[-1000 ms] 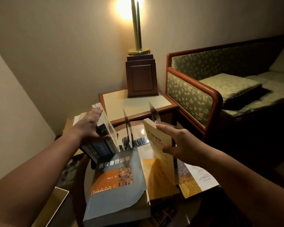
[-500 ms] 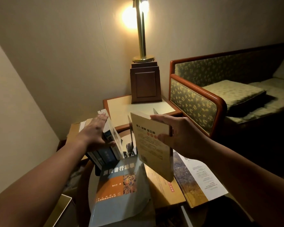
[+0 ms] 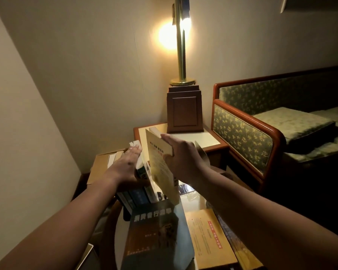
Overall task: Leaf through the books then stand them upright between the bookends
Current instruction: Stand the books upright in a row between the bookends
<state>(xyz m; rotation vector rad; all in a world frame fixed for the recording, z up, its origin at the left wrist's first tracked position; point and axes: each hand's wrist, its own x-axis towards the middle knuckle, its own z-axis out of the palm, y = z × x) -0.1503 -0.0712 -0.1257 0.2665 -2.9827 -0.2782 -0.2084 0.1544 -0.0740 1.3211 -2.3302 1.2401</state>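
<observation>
My right hand (image 3: 180, 154) grips a yellow book (image 3: 160, 168) by its top edge and holds it upright, just right of a leaning row of books (image 3: 140, 190). My left hand (image 3: 128, 162) lies flat with straight fingers against the top of that row, pressing it leftward. A metal bookend (image 3: 202, 154) pokes out behind my right wrist. On the round table, a blue-grey book (image 3: 156, 236) lies flat in front, beside a yellow book (image 3: 209, 236) lying flat to its right. The other bookend is hidden.
A side table (image 3: 209, 140) behind carries a wooden lamp base (image 3: 184, 112) with a brass lamp. A green patterned sofa (image 3: 261, 129) with a wooden arm stands to the right. A cardboard box (image 3: 101, 164) sits left of the books, near the wall.
My right hand has lifted the yellow book off the table and carried it left, up against the leaning row. My left hand has stayed on the row.
</observation>
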